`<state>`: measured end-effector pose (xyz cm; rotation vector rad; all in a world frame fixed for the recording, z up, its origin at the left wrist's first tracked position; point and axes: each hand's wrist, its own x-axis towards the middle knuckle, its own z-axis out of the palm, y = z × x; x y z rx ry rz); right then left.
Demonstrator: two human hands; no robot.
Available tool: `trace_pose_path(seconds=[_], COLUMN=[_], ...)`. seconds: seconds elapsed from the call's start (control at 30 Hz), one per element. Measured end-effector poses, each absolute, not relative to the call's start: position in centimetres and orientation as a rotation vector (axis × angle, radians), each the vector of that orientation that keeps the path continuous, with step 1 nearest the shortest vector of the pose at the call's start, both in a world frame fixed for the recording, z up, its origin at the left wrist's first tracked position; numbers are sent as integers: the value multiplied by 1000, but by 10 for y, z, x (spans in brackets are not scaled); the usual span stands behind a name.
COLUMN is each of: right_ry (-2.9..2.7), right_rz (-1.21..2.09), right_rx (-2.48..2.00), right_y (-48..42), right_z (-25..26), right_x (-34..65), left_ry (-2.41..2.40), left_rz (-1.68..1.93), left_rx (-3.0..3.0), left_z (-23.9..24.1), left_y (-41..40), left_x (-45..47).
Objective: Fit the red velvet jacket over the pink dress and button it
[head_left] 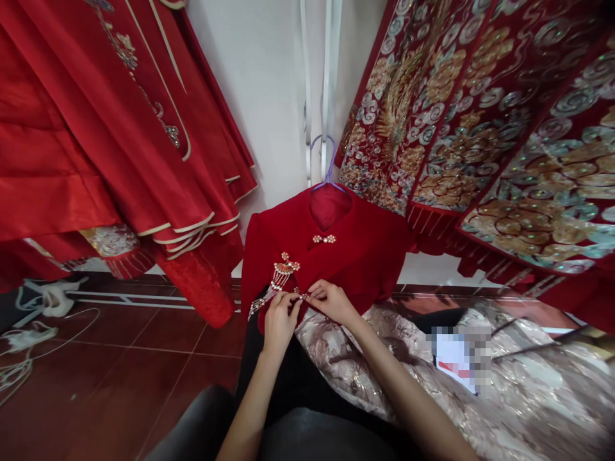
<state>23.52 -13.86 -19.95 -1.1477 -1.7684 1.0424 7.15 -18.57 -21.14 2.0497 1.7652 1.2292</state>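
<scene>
A dark red garment (pixel 365 250) hangs on a purple hanger (pixel 328 168) against the white wall in front of me. A small pearl clasp (pixel 324 239) sits at its collar, and a gold tassel ornament (pixel 281 275) with bead strings hangs on its left chest. My left hand (pixel 279 318) and my right hand (pixel 331 299) meet on the cloth just below that ornament, fingers pinched together around a small fastening (pixel 302 294) on the front.
Red robes with gold trim (pixel 120 141) hang at the left. Heavily embroidered red and gold robes (pixel 490 128) hang at the right. Pale brocade fabric (pixel 432 378) lies across my lap. Cables and white devices (pixel 48 301) lie on the dark red tiled floor.
</scene>
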Motion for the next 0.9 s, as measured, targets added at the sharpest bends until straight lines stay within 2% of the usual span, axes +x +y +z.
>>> trace_pose_path(seconds=[0.57,0.8,0.9], right_ry=[-1750,-1939,-1949], right_rz=[1074,1614,1679], right_rx=[-1139,-907,-877], right_y=[-138,-141,-144], right_z=[-196,-161,-151], right_x=[237,278,287], left_ry=[1562,1145,963], left_rz=[1441,1607,1599], left_rx=[1611,938,705], left_z=[-208,-179,-161], left_y=[-187,-159,-147], left_x=[81,80,83])
